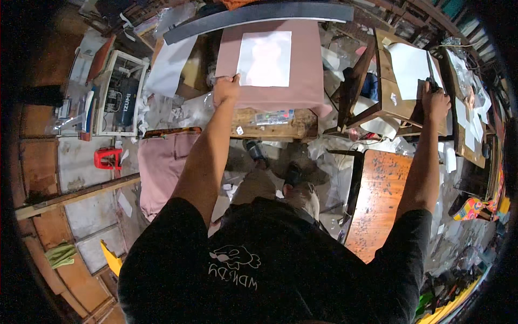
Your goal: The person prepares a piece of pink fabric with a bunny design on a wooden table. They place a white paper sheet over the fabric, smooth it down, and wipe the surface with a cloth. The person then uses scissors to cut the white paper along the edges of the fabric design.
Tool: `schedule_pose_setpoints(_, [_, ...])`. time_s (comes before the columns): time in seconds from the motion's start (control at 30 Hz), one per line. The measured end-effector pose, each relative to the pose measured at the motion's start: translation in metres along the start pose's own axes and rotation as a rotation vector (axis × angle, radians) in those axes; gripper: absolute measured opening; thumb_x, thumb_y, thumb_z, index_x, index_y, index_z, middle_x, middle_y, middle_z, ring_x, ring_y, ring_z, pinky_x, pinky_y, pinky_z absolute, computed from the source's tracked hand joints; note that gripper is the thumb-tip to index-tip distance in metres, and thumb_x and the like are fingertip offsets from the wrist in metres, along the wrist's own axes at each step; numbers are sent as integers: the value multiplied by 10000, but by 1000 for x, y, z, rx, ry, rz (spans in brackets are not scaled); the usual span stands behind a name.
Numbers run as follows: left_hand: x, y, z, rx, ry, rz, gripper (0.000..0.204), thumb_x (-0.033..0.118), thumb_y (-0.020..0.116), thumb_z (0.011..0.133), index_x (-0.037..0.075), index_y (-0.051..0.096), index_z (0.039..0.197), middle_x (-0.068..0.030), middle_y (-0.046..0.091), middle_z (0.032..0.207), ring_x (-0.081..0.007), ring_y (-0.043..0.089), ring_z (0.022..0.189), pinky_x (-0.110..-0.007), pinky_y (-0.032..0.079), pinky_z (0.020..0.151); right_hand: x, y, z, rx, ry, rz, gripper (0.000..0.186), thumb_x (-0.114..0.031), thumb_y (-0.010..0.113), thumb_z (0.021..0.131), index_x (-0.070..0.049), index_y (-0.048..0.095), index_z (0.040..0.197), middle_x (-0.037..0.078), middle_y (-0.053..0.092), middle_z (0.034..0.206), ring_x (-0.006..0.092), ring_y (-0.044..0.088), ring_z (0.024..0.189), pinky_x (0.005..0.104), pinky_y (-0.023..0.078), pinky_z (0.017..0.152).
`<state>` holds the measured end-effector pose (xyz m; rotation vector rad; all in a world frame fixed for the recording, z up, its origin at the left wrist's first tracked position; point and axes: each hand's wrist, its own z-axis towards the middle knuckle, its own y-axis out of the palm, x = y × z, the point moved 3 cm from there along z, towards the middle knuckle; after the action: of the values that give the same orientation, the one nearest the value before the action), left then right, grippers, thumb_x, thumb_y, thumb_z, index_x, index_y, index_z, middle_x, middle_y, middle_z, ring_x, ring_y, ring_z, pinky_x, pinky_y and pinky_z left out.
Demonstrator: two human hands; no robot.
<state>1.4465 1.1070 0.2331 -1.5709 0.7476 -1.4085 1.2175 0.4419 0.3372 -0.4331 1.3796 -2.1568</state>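
A pink cloth [307, 59] is spread over a board at the top centre, with a white sheet [275, 56] bearing a faint pale shape on it. My left hand [226, 89] is closed at the cloth's left edge, beside the sheet's lower-left corner; what it grips is unclear. At the right, my right hand [434, 102] is closed on a long dark tool [430, 73], too small to identify, lying along white paper [407, 62] on a wooden stand [386, 108].
A long grey bar [259, 15] crosses above the cloth. More pink cloth [164, 167] hangs lower left. A wooden board [377, 194] stands lower right. A white-framed machine [121, 92], red plastic object [108, 156] and scattered papers surround me. My sandalled feet are below.
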Motion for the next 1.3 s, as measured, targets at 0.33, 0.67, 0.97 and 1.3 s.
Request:
schedule_pose_setpoints(0.33, [6, -4, -12, 137, 44, -54, 455, 472, 758, 858, 23, 716, 801, -202, 709, 852, -400, 695, 861, -480, 536, 767, -5, -2, 0, 1, 14, -27, 789, -738, 566, 878, -47, 679, 1242, 290, 643, 1205, 494, 591, 1168, 582, 475, 1004])
schedule_pose_setpoints(0.67, [11, -18, -88, -978, -432, -1474, 214, 202, 687, 976, 31, 631, 1092, -157, 666, 1201, -202, 699, 1071, -302, 628, 867, 18, 19, 4, 64, -41, -7, 656, -569, 621, 888, 64, 691, 1044, 299, 696, 955, 453, 692, 914, 532, 553, 850])
schedule_pose_setpoints(0.97, [142, -99, -221, -824, 425, -1030, 210, -126, 582, 904, 24, 515, 773, -44, 623, 843, -116, 628, 780, -427, 636, 855, -6, -22, -14, 308, 75, 296, 540, -447, 725, 848, 76, 644, 955, 280, 600, 998, 429, 560, 951, 517, 469, 833])
schedule_pose_setpoints(1.3, [358, -77, -252, -514, 1116, -586, 216, 117, 755, 796, -17, 600, 728, -121, 590, 605, -177, 564, 543, -364, 448, 539, 18, -27, -21, 481, 385, 665, 518, -394, 659, 891, 99, 607, 1040, 306, 567, 1046, 451, 509, 1036, 524, 411, 943])
